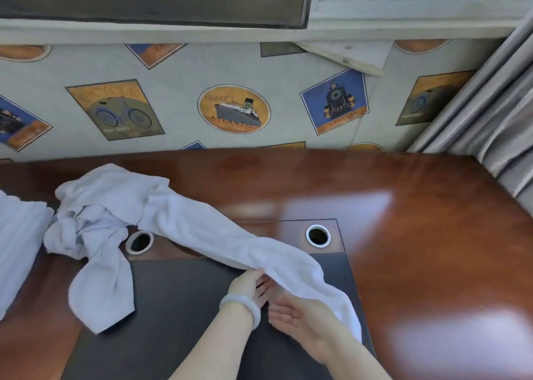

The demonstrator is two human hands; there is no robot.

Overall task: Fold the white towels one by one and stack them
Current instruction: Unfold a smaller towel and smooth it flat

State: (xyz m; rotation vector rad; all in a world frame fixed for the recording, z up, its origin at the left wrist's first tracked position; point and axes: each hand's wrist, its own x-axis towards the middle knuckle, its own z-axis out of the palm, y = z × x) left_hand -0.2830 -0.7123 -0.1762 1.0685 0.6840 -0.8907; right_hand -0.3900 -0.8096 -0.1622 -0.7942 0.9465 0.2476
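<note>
A long white towel [219,229] stretches from a crumpled heap of white towels [95,215] at the left down to the middle of the desk. My left hand [248,286], with a pale bangle on its wrist, pinches the towel's near edge. My right hand [300,319] lies palm up under the towel's near end, fingers apart, with the cloth draped over them. Another part of the heap hangs down towards the near left [101,296].
The desk [418,235] is glossy red-brown wood with a dark inset pad [178,307] and two round cable holes [139,242] [318,235]. White striped cloth [20,247] lies at the far left. A patterned wall panel stands behind, a grey curtain [496,114] at right.
</note>
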